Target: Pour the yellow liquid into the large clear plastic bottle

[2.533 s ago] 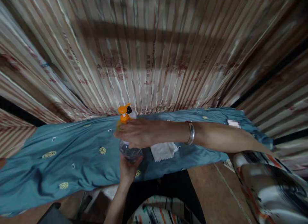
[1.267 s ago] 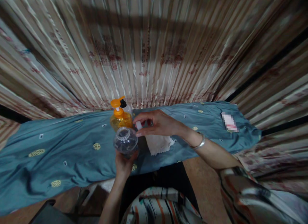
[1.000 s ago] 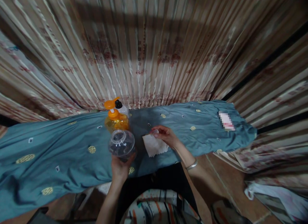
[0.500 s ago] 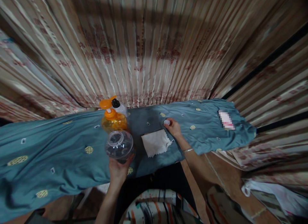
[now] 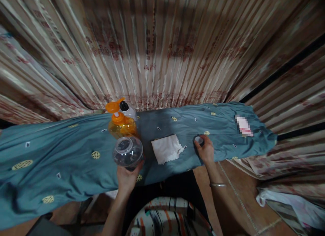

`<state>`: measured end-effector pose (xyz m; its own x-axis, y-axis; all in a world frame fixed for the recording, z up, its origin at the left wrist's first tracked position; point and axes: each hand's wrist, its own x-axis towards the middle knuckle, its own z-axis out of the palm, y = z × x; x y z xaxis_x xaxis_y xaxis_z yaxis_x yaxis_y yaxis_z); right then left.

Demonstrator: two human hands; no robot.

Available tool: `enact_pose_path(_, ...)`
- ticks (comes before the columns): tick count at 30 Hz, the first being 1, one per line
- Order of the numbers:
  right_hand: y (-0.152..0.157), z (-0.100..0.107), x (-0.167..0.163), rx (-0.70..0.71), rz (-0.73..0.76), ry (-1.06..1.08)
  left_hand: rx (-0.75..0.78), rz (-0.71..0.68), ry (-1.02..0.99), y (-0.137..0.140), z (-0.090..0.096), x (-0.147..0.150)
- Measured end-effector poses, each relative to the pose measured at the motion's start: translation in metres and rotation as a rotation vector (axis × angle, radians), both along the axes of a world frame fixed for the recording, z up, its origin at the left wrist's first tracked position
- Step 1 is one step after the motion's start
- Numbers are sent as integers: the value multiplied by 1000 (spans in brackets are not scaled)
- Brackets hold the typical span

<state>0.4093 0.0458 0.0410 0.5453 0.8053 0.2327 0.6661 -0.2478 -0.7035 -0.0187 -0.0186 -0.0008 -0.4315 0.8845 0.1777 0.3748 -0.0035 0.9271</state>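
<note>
My left hand (image 5: 127,178) is wrapped round the lower side of a clear, rounded plastic container (image 5: 128,151) with a ring on its top. Close behind it stands an orange pump bottle (image 5: 120,122) with yellow liquid, and beyond that a white bottle with a black top (image 5: 127,109). To the right, my right hand (image 5: 207,149) pinches a small round white cap (image 5: 199,140) between thumb and fingers, at or just above the cloth; whether it touches cannot be seen. A white wiping cloth (image 5: 167,149) with a zigzag edge lies flat between the hands.
A teal patterned cloth (image 5: 76,171) covers the long, narrow table. At its right end lies a pinkish-white blurred item (image 5: 243,125). Striped curtains (image 5: 157,53) hang behind and at the sides. Tiled floor (image 5: 236,192) shows at the lower right.
My right hand has moved to the right and toward me with the white cap, away from the wiping cloth. The left hand still holds the clear container in about the same place.
</note>
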Motion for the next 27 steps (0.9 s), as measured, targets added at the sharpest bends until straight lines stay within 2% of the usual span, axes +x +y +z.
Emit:
enact_pose_path(8,-8,-23,1,92,44,-66,7,15,58,-3,-3,5)
enact_pose_path(11,-11,-23,-1,118,39,-86,-23,17,39,-3,-3,6)
enact_pose_path(14,-11,-14,-17,145,41,-97,-38,4,3,-4,0,7)
enact_pose_path(16,-6,0,-39,179,93,-83,-30,-8,-32,-7,4,6)
enact_pose_path(18,2,19,-68,224,215,-23,-10,-23,-72,-11,10,4)
enact_pose_path(22,25,67,-128,285,524,161,39,-41,-142,-23,26,-3)
enact_pose_path(27,66,126,-190,278,917,336,56,-21,-190,-31,38,-9)
